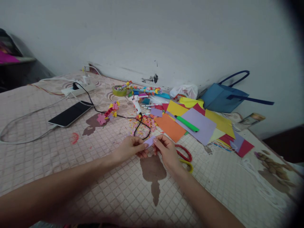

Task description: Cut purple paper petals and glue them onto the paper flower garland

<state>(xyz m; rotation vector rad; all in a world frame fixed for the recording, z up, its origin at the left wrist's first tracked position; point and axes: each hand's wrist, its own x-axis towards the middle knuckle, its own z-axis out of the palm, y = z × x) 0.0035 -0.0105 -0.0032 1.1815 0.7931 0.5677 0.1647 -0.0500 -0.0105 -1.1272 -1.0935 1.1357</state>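
A small piece of purple paper is stretched between my two hands above the table. My left hand pinches its left end between thumb and fingers. On the other end, the thumb and fingers of my right hand are closed. Just right of my right hand lie scissors, with one red handle loop and one yellow loop; their blades are hidden. Beyond my hands is a heap of tiny colourful paper scraps, with a white glue gun behind it.
Coloured paper sheets with a green pen-like tool spread to the right. A tablet-like dark device and power strip lie left, with cables trailing. A blue bag stands by the wall. Paper flowers lie mid-table.
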